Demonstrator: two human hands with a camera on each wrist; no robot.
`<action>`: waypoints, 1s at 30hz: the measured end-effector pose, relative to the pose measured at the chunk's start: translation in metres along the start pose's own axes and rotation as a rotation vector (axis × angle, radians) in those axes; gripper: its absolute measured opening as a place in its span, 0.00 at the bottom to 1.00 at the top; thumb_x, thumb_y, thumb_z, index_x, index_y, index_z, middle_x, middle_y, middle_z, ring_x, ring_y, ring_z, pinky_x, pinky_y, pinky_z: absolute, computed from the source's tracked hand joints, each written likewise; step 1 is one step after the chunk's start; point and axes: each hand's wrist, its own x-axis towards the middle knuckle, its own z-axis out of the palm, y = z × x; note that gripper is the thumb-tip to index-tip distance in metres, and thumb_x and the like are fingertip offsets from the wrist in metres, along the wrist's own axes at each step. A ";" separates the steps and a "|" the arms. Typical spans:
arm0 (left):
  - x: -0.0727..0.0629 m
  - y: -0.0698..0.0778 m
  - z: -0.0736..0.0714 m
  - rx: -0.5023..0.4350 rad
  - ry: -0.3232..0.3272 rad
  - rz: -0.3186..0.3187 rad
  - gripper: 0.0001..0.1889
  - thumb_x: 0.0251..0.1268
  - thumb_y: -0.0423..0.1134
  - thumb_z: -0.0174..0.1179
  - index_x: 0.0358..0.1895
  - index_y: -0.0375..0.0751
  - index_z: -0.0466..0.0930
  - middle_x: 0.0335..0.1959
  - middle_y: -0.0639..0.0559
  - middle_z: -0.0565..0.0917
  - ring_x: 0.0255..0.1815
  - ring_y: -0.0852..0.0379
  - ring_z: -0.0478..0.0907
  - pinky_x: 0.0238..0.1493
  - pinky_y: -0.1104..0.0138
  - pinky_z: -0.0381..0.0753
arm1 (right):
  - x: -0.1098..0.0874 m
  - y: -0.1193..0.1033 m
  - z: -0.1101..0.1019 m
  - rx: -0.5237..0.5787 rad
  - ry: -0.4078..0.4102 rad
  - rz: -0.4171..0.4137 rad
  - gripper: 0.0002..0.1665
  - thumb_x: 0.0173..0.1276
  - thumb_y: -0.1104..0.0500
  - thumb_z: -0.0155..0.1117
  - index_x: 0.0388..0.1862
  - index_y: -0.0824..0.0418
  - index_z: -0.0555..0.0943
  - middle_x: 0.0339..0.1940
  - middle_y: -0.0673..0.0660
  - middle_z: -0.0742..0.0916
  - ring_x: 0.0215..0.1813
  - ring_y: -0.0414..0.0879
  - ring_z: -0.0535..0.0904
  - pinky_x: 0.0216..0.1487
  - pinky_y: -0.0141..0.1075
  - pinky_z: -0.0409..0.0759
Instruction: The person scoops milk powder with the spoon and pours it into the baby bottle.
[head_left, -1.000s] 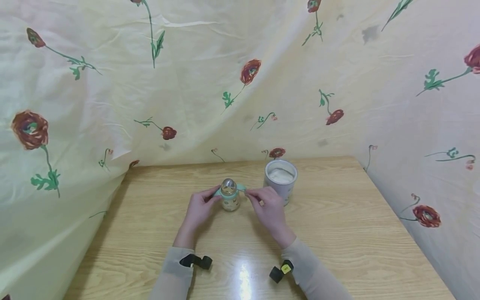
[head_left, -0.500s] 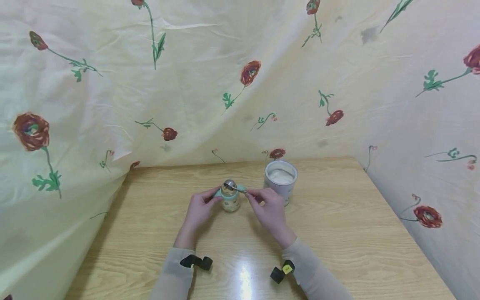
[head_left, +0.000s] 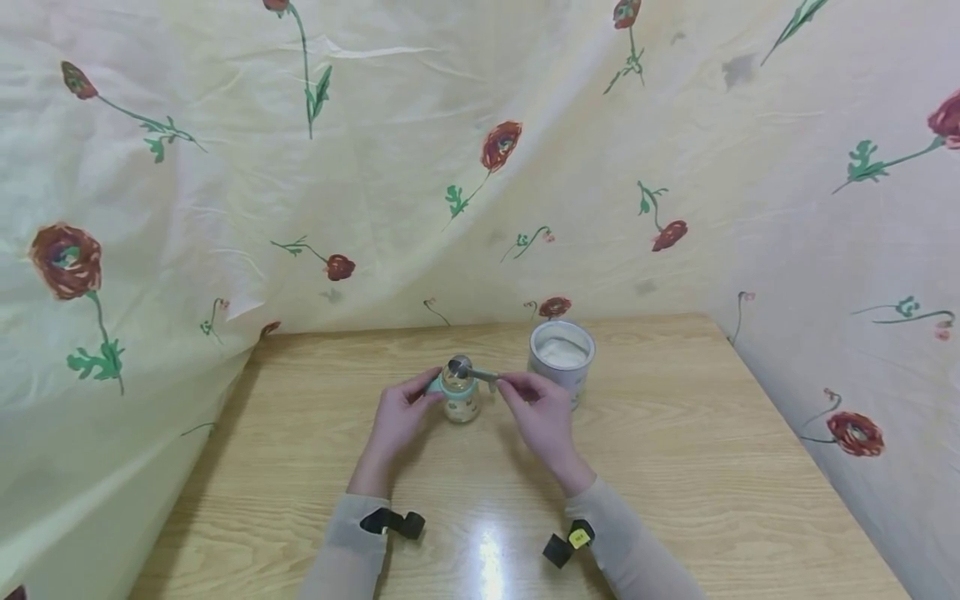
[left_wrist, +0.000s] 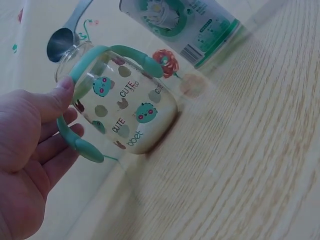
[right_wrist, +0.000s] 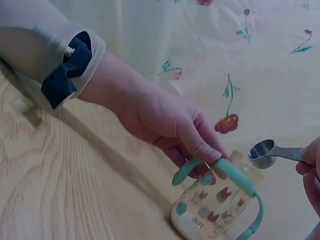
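A clear baby bottle with green side handles and printed cartoon animals stands lidless on the table, some pale contents at its bottom. My left hand grips its left handle, thumb on the green ring in the left wrist view. With my right hand I pinch the handle of a metal measuring spoon. Its bowl is right at the bottle's mouth, hollow side showing and no powder visible in it. Behind my right hand stands an open can holding white powder.
The can shows a green and white label with a barcode in the left wrist view. A wooden table carries everything. Flower-printed cloth hangs behind the table's back edge and along its sides.
The spoon's bowl has turned over, from domed side up above the bottle's mouth to hollow side showing. My right hand rolled slightly with it; left hand, bottle and can stayed put.
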 end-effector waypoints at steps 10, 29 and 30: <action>0.001 0.017 0.001 0.035 0.038 0.096 0.31 0.71 0.34 0.72 0.75 0.44 0.77 0.75 0.49 0.76 0.78 0.45 0.70 0.80 0.48 0.65 | 0.005 -0.029 -0.016 0.090 0.035 -0.021 0.06 0.66 0.77 0.73 0.41 0.75 0.87 0.37 0.69 0.91 0.35 0.36 0.83 0.37 0.23 0.82; 0.009 0.065 0.077 0.016 0.006 0.321 0.35 0.68 0.39 0.75 0.76 0.34 0.74 0.77 0.47 0.74 0.80 0.47 0.68 0.80 0.50 0.66 | 0.047 0.004 -0.112 -0.147 0.245 -0.061 0.04 0.70 0.70 0.75 0.42 0.71 0.90 0.36 0.63 0.92 0.30 0.30 0.81 0.30 0.19 0.77; 0.009 0.067 0.084 0.017 -0.003 0.315 0.36 0.69 0.40 0.75 0.77 0.35 0.73 0.78 0.47 0.73 0.80 0.47 0.68 0.81 0.49 0.65 | 0.048 0.005 -0.117 -0.168 0.238 -0.076 0.04 0.71 0.69 0.75 0.42 0.70 0.91 0.36 0.63 0.92 0.29 0.30 0.80 0.29 0.19 0.76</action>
